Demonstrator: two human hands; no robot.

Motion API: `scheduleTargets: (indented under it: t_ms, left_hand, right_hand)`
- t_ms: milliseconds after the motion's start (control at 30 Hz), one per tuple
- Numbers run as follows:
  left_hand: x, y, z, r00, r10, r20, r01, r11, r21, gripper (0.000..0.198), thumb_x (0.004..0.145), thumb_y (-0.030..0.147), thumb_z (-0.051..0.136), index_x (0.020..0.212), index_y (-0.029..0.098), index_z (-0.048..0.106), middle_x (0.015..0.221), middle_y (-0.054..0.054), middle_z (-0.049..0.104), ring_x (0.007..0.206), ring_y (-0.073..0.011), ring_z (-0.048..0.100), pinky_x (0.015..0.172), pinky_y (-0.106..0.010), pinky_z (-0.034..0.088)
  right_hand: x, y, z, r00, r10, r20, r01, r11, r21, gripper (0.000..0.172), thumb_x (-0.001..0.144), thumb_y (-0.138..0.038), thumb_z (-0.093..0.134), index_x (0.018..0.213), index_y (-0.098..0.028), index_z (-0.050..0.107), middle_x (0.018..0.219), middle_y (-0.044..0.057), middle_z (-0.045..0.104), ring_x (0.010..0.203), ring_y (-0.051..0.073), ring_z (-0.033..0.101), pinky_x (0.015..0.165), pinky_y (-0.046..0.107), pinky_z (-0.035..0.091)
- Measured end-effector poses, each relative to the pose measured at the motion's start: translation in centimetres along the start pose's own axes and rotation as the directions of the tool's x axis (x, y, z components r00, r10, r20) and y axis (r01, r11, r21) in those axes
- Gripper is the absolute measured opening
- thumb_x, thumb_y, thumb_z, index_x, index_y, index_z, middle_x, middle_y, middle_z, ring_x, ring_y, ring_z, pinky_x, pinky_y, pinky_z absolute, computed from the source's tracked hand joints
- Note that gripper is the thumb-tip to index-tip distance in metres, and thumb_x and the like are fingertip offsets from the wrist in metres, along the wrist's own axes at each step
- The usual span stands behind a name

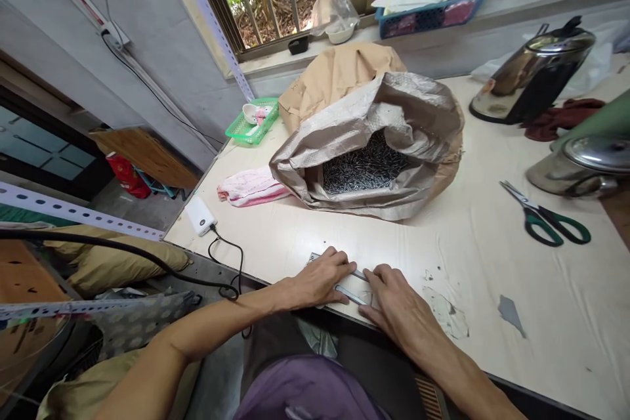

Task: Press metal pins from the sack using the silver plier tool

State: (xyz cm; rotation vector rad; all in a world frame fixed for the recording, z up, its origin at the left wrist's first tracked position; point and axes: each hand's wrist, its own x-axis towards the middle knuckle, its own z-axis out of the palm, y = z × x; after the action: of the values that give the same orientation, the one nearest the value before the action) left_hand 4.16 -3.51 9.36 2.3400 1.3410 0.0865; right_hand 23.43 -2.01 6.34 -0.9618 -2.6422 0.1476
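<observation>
A slim metal frame (350, 294) with two parallel light-grey bars lies at the front edge of the table, between my two hands. My left hand (315, 283) grips its left part, fingers over the far bar and thumb at the near one. At its right end my right hand (401, 305) is closed on the bars with thumb and fingers. My palms and fingers hide much of the piece, so its exact kind is unclear. Beyond my hands stands an open paper sack (418, 200) with many small dark metal pins (364, 167) inside.
Green-handled scissors (541, 216) and a grey scrap (512, 315) lie to the right, near a metal mug (566, 167) and a kettle (531, 72). On the left are a white power bank (199, 215) with a black cable, a pink striped cloth (253, 187) and a green basket (236, 130).
</observation>
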Motion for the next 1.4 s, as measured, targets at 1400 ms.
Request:
scheduleTargets:
  t_ms: [1400]
  left_hand:
    - [-6.9, -4.0, -1.9, 0.915, 0.398, -0.062, -0.337, 0.84, 0.426, 0.017, 0.094, 0.016, 0.039, 0.093, 0.018, 0.056, 0.083, -0.005, 0.058, 0.079, -0.0152, 0.048, 0.078, -0.029, 0.037]
  right_hand:
    - [-1.0, -0.1, 0.5, 0.977, -0.011, -0.212, -0.003, 0.998, -0.067, 0.026, 0.089, -0.014, 0.039, 0.098, -0.021, 0.062, 0.078, 0.004, 0.059, 0.072, 0.016, 0.053, 0.063, 0.029, 0.043]
